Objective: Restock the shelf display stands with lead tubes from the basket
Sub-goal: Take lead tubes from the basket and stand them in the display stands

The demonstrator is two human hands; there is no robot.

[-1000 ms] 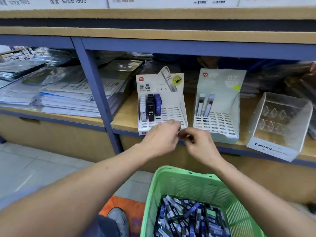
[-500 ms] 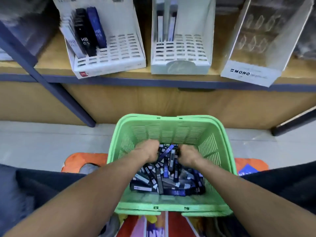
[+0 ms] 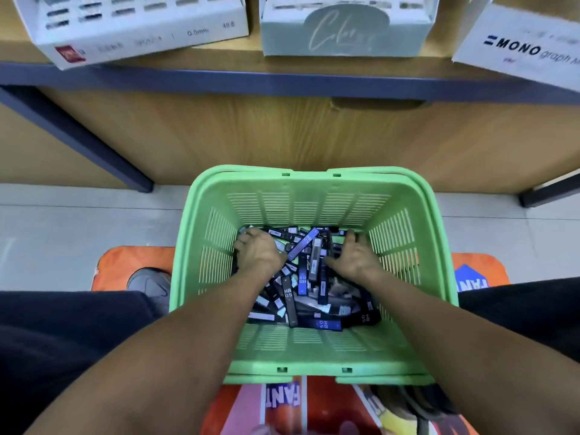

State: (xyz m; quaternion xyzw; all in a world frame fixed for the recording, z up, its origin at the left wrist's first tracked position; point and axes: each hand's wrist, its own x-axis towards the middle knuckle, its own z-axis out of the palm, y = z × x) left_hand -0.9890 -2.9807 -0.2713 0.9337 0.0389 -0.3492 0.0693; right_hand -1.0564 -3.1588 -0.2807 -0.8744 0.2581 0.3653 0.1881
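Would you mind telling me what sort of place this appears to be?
Most likely a stationery shop aisle: branded display stands line a wooden shelf, one box printed MONO graph, and a green basket on the floor holds loose lead tubes.

- The green plastic basket (image 3: 405, 196) with slotted walls sits on the floor just below the shelf, between the person's knees.
- The lead tubes (image 3: 301, 277), slim black and blue cases, some marked "HB 0.5", lie jumbled in a loose heap across the basket's bottom, pointing every way.
- Three display stands line the shelf edge above, only their fronts showing: a white slotted stand (image 3: 141, 29) at left, a pale grey-green stand (image 3: 342, 32) in the middle, and a clear stand labelled "MONO graph" (image 3: 521, 45) at right.
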